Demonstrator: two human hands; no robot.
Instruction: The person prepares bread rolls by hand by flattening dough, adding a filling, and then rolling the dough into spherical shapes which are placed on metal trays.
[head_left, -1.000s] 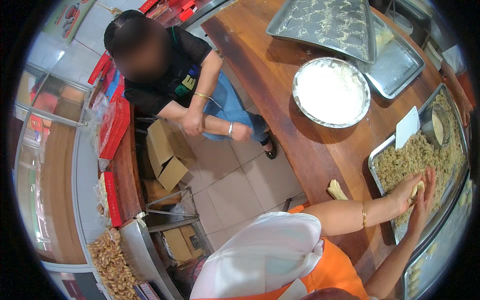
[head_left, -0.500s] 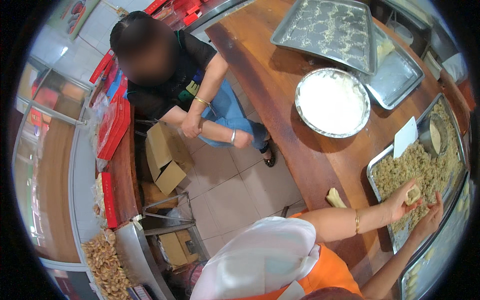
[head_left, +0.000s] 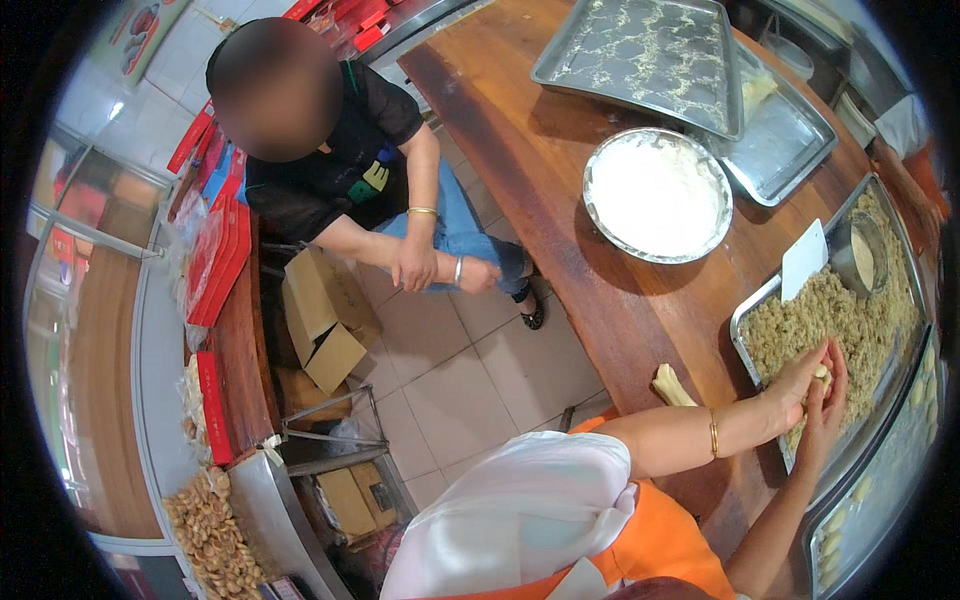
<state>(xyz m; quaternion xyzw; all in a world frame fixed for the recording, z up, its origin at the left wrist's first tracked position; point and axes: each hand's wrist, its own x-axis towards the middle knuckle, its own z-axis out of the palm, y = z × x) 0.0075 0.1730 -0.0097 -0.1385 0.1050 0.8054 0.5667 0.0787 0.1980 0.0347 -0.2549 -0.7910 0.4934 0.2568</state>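
My left hand point(head_left: 790, 390), a gold bangle on its wrist, is closed around a small piece of pale dough point(head_left: 822, 373). Against it presses my right hand point(head_left: 826, 405), fingers curled round the same piece, so most of the dough is hidden. Both are above the near side of a metal tray point(head_left: 738, 328) spread with crumbly, brownish-yellow filling point(head_left: 795, 328). A white flat scraper point(head_left: 803, 262) and a round metal bowl point(head_left: 848, 266) rest in that filling. On the wooden table point(head_left: 560, 190), left of my hands, lies a pale strip of dough point(head_left: 671, 386).
A metal basin point(head_left: 590, 215) of white flour stands farther back, near two stacked baking trays point(head_left: 735, 120). Shaped dough pieces point(head_left: 832, 540) sit on a tray at lower right. Across the table's left edge a person point(head_left: 375, 180) sits with crossed arms. Another person's arm point(head_left: 905, 180) shows at far right.
My hands have come together around the dough, which was an open, hollow cup in my left hand. My right hand moved left and up to it. The view shifted slightly.
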